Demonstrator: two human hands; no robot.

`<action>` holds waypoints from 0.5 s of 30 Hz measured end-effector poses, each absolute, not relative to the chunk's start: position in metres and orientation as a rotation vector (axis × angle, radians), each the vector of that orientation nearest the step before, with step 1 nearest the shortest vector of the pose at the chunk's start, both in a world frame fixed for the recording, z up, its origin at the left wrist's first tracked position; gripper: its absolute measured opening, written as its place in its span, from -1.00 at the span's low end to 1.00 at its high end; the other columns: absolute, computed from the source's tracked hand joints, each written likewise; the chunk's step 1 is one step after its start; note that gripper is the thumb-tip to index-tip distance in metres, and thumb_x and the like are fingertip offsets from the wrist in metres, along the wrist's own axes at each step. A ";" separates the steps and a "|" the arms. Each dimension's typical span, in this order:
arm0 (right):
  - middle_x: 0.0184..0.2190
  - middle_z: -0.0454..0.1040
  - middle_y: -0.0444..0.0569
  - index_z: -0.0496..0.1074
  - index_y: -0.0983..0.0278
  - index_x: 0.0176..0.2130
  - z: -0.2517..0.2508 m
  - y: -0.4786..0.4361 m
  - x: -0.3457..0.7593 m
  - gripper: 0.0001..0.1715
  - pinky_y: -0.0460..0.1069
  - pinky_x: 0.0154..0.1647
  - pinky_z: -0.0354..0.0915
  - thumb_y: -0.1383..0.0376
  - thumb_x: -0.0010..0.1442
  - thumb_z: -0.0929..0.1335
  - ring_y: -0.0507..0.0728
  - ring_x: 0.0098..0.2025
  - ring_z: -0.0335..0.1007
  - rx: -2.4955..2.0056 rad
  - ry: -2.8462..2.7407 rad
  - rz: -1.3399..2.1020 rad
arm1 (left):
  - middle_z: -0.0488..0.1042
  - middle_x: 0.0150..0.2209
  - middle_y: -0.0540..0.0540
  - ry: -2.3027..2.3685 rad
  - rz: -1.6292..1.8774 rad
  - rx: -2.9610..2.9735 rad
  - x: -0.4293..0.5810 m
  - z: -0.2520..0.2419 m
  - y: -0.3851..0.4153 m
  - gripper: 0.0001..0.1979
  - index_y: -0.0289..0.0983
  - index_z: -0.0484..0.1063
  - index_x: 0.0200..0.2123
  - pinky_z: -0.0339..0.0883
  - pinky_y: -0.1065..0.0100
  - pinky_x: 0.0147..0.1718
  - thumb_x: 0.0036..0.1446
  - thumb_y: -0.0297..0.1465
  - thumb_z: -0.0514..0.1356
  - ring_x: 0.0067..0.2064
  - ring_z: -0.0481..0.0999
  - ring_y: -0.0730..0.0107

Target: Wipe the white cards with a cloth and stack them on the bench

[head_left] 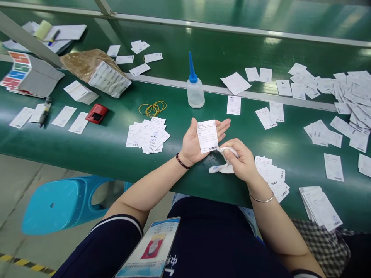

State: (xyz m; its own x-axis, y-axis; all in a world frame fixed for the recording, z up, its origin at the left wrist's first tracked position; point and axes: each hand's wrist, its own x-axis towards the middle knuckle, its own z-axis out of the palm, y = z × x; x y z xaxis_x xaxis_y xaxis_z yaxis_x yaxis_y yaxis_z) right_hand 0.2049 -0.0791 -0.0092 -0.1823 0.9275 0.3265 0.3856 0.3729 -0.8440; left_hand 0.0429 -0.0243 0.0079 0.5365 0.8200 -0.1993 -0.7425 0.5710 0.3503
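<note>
On the flat, upturned palm of my left hand [189,144] I hold a small printed paper card [207,136], fingers stretched out beneath it. My right hand [241,159] is closed on a crumpled white cloth [222,168], which has a faint bluish stain at one end. Its thumb and fingertips meet at the card's lower right corner; whether they also pinch the card I cannot tell. A loose stack of similar cards [149,135] lies left of my hands, and another stack [269,175] is partly hidden behind my right wrist.
A clear bottle with a blue nozzle [196,94] stands behind my hands, near yellow rubber bands [152,109]. Leftward are a red stamp [97,113] and a brown-wrapped bundle [95,71]. Many cards [355,92] heap at far right. A blue stool [55,204] stands below the table's left side.
</note>
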 end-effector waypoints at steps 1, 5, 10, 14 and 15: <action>-0.28 0.47 -0.07 0.46 0.20 -0.19 -0.009 -0.078 0.205 -0.84 0.02 -0.20 0.38 0.25 0.33 0.28 0.09 -0.24 0.43 -1.167 -1.711 0.743 | 0.38 0.19 -0.32 0.364 0.938 0.221 0.044 0.009 -0.025 -0.29 -0.37 0.45 -0.04 0.04 0.12 0.29 0.31 0.03 -0.26 0.33 0.20 0.07; -0.24 0.47 0.00 0.46 0.18 -0.13 -0.013 -0.076 0.198 -0.83 0.07 -0.16 0.39 0.29 0.31 0.29 0.15 -0.16 0.43 -1.171 -1.744 0.428 | 0.40 0.17 -0.33 0.365 0.921 0.182 0.051 0.008 -0.031 -0.28 -0.40 0.44 -0.03 -0.01 0.10 0.32 0.32 0.02 -0.28 0.33 0.21 0.05; -0.31 0.45 0.02 0.48 0.20 -0.19 -0.018 -0.076 0.191 -0.81 0.07 -0.23 0.36 0.34 0.31 0.27 0.14 -0.25 0.38 -1.145 -1.886 0.243 | 0.41 0.15 -0.33 0.384 0.913 0.206 0.051 0.005 -0.031 -0.27 -0.41 0.46 -0.06 -0.02 0.15 0.33 0.31 0.03 -0.27 0.32 0.22 0.08; -0.34 0.45 -0.03 0.46 0.22 -0.26 -0.015 -0.078 0.198 -0.79 0.05 -0.24 0.34 0.20 0.31 0.28 0.11 -0.30 0.38 -1.264 -1.764 0.711 | 0.41 0.16 -0.30 0.388 0.956 0.335 0.043 0.004 -0.023 -0.24 -0.37 0.49 -0.17 -0.04 0.14 0.33 0.32 0.03 -0.33 0.34 0.18 0.09; -0.38 0.44 -0.06 0.45 0.22 -0.26 -0.014 -0.078 0.200 -0.77 0.03 -0.29 0.34 0.14 0.30 0.29 0.09 -0.35 0.37 -1.300 -1.657 0.908 | 0.41 0.17 -0.28 0.392 0.970 0.367 0.042 0.004 -0.022 -0.23 -0.36 0.50 -0.18 -0.04 0.14 0.33 0.32 0.03 -0.35 0.35 0.17 0.11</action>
